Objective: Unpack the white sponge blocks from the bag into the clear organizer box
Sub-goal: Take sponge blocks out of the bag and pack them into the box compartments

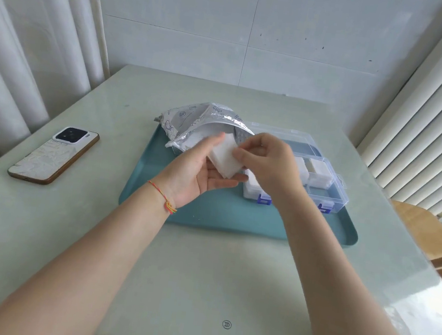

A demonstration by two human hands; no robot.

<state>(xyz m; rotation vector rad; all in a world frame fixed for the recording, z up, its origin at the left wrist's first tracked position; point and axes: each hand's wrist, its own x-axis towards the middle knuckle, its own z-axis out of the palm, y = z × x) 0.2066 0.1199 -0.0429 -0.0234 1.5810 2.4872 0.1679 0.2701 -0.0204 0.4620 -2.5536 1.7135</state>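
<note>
A stack of white sponge blocks (225, 159) lies across the palm of my left hand (195, 174), whose fingers are nearly straight under it. My right hand (266, 163) pinches the right edge of the stack from above. Both hands hover over the teal tray (209, 210). Behind them lies the silver printed bag (191, 124), its mouth facing right with white sponge showing inside. The clear organizer box (321, 179) with blue latches stands open on the tray's right side, with white sponge blocks in some compartments; my right hand hides its left part.
A phone (53, 155) lies face down on the pale green table (201, 276) to the left of the tray. Curtains hang at the left, a ribbed panel at the right, and a wooden chair (423, 231) stands by the table's right edge.
</note>
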